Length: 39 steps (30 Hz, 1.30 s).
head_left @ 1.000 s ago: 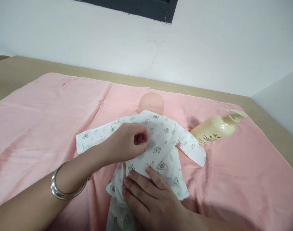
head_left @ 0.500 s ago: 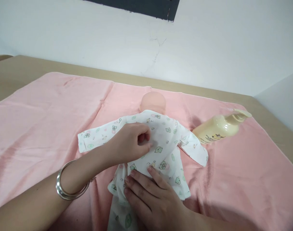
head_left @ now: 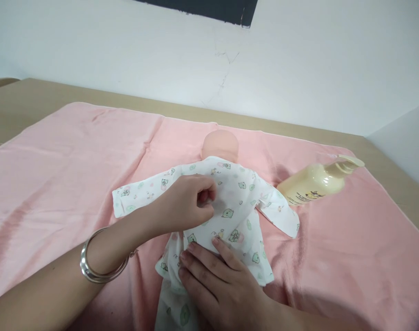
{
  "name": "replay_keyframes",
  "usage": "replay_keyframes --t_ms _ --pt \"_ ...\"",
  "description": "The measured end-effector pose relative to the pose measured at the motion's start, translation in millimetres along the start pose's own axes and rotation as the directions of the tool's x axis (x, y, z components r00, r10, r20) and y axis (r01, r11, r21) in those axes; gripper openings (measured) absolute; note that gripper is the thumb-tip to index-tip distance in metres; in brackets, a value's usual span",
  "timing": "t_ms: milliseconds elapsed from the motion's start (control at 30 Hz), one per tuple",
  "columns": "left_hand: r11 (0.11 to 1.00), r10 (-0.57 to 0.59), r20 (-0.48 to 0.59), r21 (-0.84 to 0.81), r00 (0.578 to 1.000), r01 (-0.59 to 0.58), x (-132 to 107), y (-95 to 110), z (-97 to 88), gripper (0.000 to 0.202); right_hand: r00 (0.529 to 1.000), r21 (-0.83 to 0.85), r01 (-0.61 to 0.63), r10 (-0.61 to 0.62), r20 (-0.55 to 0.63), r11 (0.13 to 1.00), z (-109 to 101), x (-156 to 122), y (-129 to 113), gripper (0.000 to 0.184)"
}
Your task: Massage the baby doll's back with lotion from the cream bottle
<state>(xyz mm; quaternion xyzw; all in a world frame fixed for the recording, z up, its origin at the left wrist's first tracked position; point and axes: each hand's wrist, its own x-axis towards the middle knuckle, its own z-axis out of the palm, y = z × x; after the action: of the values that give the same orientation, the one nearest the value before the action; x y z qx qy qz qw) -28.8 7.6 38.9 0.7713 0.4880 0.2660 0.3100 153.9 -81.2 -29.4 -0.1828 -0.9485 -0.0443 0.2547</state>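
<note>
A baby doll [head_left: 220,146] lies on the pink cloth with its smooth back of the head showing and its face hidden. It wears a white baby top [head_left: 244,188] printed with small green and pink animals, with sleeves out to both sides. White printed trousers [head_left: 173,305] show below the hem. My left hand [head_left: 189,202] is curled into a hollow fist over the doll's upper back; nothing shows inside it, and I cannot tell whether it touches the cloth. Flat on the lower back rests my right hand [head_left: 223,280], palm down and fingers stretched.
To the right of the doll, a yellow pump bottle [head_left: 313,184] lies tilted near its sleeve. The pink cloth [head_left: 92,147] covers most of the wooden table [head_left: 51,92]. A white wall [head_left: 127,55] rises behind. A silver bangle [head_left: 88,266] circles my left wrist.
</note>
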Motion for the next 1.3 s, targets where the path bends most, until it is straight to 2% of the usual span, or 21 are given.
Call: replay_keyframes --t_ms 633,900,1067,1200,1300 --pt "0.997 0.063 0.056 0.039 0.996 -0.065 -3.4 0.1 -2.6 0.023 1.000 0.003 -0.003 0.003 0.015 1.000 -2.1 -1.4 -0.9 0.032" --pt "0.999 0.048 0.045 0.020 0.998 -0.049 -1.9 2.1 -1.3 0.013 1.000 0.002 -0.005 0.005 0.004 1.000 -1.1 -0.2 -1.1 0.032" --pt "0.994 0.038 0.023 0.106 0.999 -0.041 -3.7 0.9 5.0 0.022 1.000 -0.006 -0.010 0.010 -0.003 1.000 0.6 -0.8 -1.2 0.032" --pt "0.981 0.044 0.030 0.188 0.999 -0.049 -7.4 3.0 9.6 0.050 1.000 -0.010 -0.002 0.003 0.011 1.000 0.9 -2.2 -0.1 0.032" --pt "0.956 0.084 0.030 0.278 0.996 -0.089 -9.9 5.8 15.0 0.059 1.000 -0.013 0.010 -0.010 0.020 1.000 1.2 -2.7 0.5 0.033"
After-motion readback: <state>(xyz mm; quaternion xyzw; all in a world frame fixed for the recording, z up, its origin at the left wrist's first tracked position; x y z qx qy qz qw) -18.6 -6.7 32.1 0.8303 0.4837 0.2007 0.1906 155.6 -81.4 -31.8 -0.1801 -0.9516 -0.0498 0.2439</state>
